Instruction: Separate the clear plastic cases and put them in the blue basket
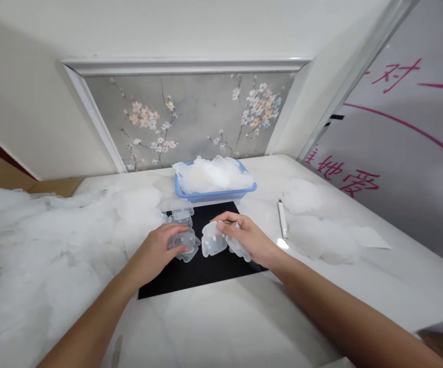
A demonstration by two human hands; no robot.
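Over a black mat (206, 273), my right hand (254, 240) pinches a translucent, wavy-edged plastic piece (214, 240). A second similar piece hangs below its fingers. My left hand (162, 250) has thumb and fingers closed around another frosted plastic piece (186, 241) at the mat's left side. Just beyond that hand, more of these thin pieces (182, 209) overlap near the mat's upper left corner. The two hands are apart, with the dark mat showing between them. My right fingertips are partly hidden behind the piece they hold.
Behind the mat stands a blue tray (221, 195) heaped with whitish translucent pieces. A large pile (52, 255) of similar pieces covers the table's left side. To the right lie a white pen-like tool (283, 220) and a smaller translucent pile (321, 235). A wall panel closes off the back.
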